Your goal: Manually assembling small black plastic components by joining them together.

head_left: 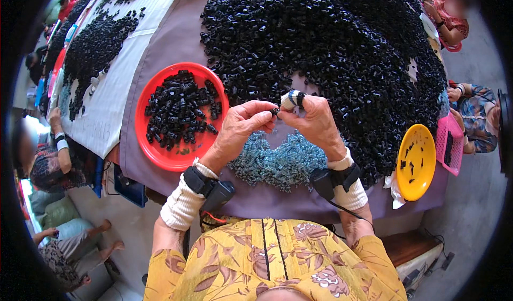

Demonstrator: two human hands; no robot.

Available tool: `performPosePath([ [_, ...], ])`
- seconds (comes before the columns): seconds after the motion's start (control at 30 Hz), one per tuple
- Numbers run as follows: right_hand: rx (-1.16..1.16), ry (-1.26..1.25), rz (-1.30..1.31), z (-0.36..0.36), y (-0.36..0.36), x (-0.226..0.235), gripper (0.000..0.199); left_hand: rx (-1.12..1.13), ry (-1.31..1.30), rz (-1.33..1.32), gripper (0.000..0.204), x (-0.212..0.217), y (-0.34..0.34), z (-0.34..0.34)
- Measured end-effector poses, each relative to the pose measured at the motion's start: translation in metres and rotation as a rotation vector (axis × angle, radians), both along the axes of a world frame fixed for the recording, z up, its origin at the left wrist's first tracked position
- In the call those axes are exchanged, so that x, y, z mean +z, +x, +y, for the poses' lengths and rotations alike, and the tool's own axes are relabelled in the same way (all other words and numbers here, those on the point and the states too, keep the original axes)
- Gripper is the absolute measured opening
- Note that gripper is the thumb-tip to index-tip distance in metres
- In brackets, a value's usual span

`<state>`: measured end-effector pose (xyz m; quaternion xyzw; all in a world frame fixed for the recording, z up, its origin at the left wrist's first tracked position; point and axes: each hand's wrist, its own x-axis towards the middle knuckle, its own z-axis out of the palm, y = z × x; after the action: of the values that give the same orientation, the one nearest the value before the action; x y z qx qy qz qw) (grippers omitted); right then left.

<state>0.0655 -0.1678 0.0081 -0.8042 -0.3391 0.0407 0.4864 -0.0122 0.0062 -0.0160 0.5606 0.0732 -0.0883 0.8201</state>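
Above the near part of the table, my left hand (243, 127) pinches a small black plastic part (274, 112) between thumb and forefinger. My right hand (315, 120) is closed at the other side of that part, its fingertips meeting the left ones. A white finger cover (292, 100) with dark stripes wraps one right fingertip. Right below both hands lies a heap of tiny blue-grey pieces (280, 162) that look like springs. A huge pile of short black plastic tubes (320, 39) spreads beyond them. What exactly sits inside the right pinch is partly hidden by the fingers.
To the left stands a round red tray (148, 146) with black parts in it. A yellow oval tray (422, 175) with a few black pieces sits at right, beside a pink basket (450, 146). Other people sit at both sides. Wrist-worn devices (216, 194) have cables.
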Motion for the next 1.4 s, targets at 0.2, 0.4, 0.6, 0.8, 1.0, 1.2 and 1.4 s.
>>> performPosePath([
  [0.2,0.044,0.016,0.03,-0.002,-0.001,0.002,0.013,-0.009,0.084,-0.034,0.022,0.003,-0.002,-0.001],
  [0.4,0.095,-0.045,-0.067,-0.002,0.001,0.006,0.012,-0.015,0.169,-0.071,0.022,0.008,-0.002,-0.003],
  [0.6,0.122,0.039,0.003,0.0,0.004,0.005,0.018,-0.031,0.213,-0.076,0.023,0.009,-0.001,-0.004],
  [0.8,0.141,0.084,0.198,0.0,0.004,0.011,0.02,-0.042,0.272,-0.134,0.023,0.01,0.0,-0.003],
  [1.0,0.143,0.061,0.274,0.0,0.008,0.008,0.022,-0.02,0.384,-0.172,0.021,0.012,0.0,-0.003],
  [1.2,0.156,0.094,0.398,0.001,0.006,0.015,0.022,-0.026,0.549,-0.281,0.019,0.014,0.001,-0.003],
  [1.4,0.166,0.066,0.292,0.004,0.005,0.018,0.021,-0.001,0.423,-0.179,0.019,0.01,0.0,-0.004],
])
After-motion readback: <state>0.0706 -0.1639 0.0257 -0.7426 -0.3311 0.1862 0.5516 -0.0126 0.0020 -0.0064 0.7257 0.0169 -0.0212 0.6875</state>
